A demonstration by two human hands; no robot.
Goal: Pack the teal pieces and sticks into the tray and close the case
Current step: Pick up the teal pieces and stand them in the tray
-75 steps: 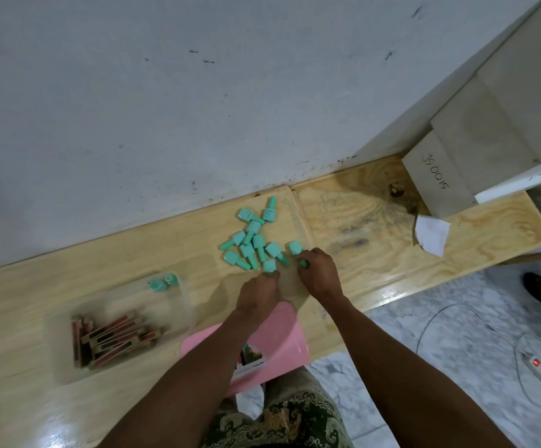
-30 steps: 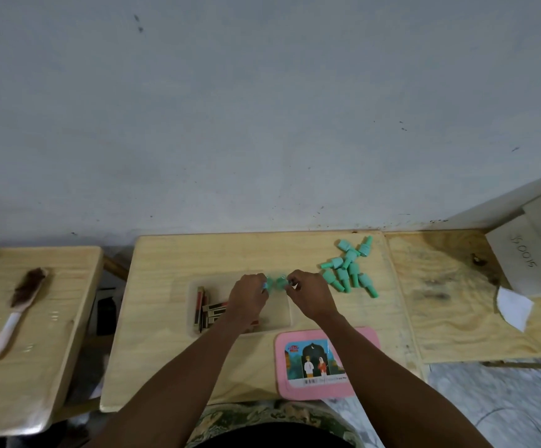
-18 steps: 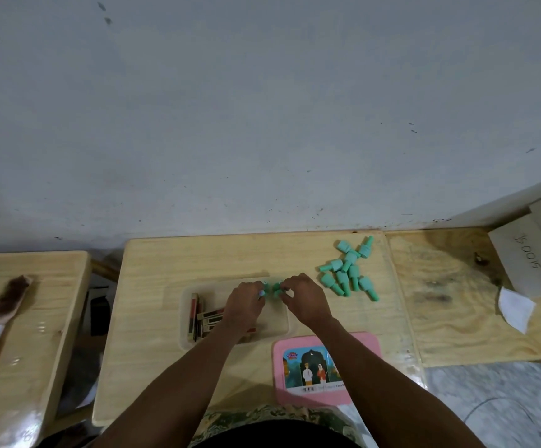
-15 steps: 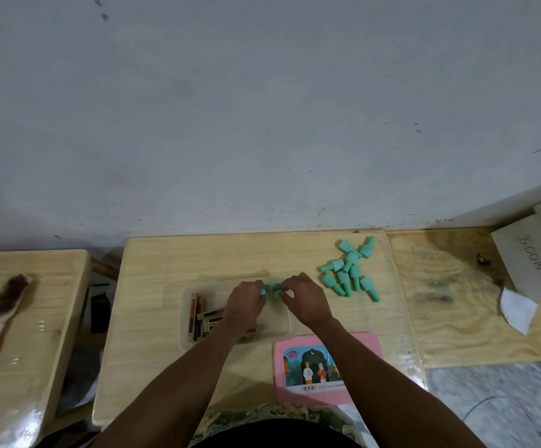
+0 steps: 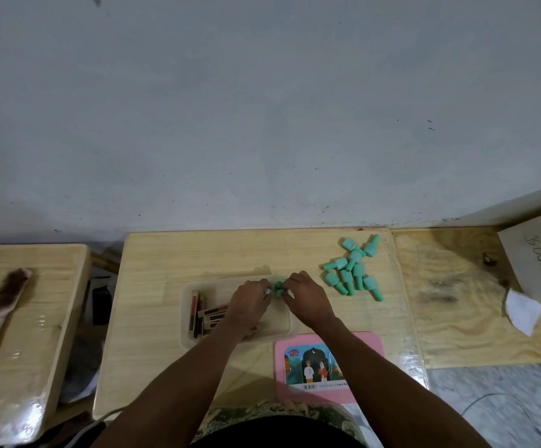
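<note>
Left hand (image 5: 249, 300) and right hand (image 5: 304, 299) pinch teal pieces (image 5: 277, 286) in curled fingers (image 5: 295, 279) above the clear tray's (image 5: 186, 318) far edge, seemingly setting them in. Next: fetch the loose pile (image 5: 351, 270) on the desk (image 5: 165, 260).

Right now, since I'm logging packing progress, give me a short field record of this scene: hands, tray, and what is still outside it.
tray: clear plastic tray, red-and-brown sticks in its left end
left hand: pinching small teal plastic pieces over tray's far side
right hand: pinching the same pieces
unpacked: loose teal pieces clustered on wooden table, right of tray
lid: pink rectangular lid lying off the tray, near the table's front edge
</note>
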